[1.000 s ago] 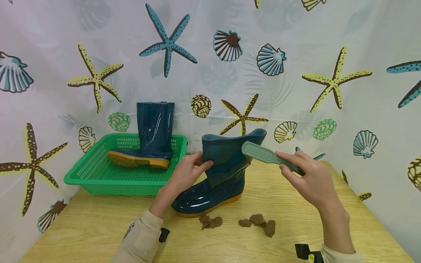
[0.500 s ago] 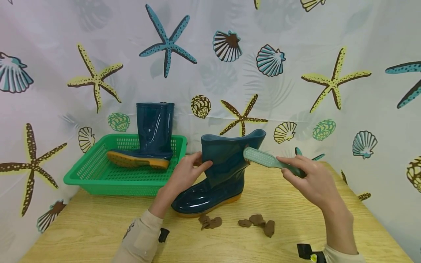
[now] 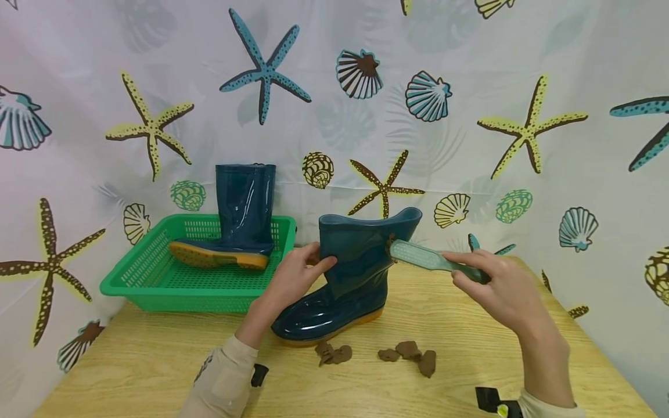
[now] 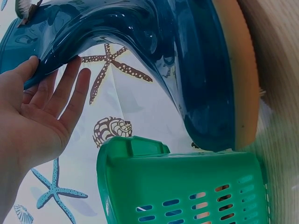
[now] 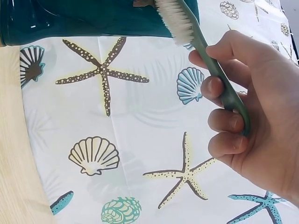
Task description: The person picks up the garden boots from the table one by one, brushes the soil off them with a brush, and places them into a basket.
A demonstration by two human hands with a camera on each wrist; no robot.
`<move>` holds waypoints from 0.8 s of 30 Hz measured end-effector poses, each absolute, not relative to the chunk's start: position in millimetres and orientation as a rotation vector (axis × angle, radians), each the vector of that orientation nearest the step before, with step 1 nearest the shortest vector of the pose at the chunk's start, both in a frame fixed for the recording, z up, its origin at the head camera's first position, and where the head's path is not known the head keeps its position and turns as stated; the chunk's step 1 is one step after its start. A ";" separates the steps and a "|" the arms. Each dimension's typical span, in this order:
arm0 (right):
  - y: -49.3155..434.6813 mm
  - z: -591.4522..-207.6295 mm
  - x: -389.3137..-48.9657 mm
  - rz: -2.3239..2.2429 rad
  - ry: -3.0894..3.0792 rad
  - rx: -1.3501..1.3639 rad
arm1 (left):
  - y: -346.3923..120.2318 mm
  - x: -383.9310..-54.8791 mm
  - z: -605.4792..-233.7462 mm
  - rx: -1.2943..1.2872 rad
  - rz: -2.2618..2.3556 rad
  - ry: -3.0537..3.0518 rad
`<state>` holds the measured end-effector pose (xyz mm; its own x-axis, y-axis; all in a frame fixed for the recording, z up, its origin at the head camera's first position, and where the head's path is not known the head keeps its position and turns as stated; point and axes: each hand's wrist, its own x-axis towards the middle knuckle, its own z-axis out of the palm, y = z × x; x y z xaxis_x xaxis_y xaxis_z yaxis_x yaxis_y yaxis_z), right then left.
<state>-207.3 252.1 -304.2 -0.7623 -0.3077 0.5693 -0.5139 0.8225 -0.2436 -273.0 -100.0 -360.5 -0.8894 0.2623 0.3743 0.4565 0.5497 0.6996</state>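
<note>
A dark blue rubber boot with a tan sole stands on the table, its toe toward the left. My left hand pinches the front edge of its shaft, thumb on the near side and fingers behind. In my right hand is a green scrub brush, gripped by its handle with the fingers curled round it. White bristles show in the right wrist view, facing the boot. The brush head lies against the back of the upper shaft, where a brown mud-like smear shows beside it.
Left of the boot stands a green perforated basket holding a second blue boot. Brown clumps lie in two groups on the wooden table in front. A patterned curtain hangs behind.
My right hand has moved the brush slightly down and right along the back of the shaft, uncovering a brown smear above the brush head. My left hand and the boot have stayed in place.
</note>
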 end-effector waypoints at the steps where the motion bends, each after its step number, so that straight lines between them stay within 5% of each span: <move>1: 252.7 -303.7 -206.8 0.523 -2.485 0.598 | -99.9 -272.9 -360.3 -0.604 -1.255 -2.561; 13: 250.4 -301.8 -202.1 0.488 -2.360 0.480 | -100.4 -271.8 -360.1 -0.601 -1.244 -2.551; 24: 237.9 -305.7 -210.8 0.478 -2.220 0.721 | -100.5 -273.7 -362.0 -0.614 -1.264 -2.558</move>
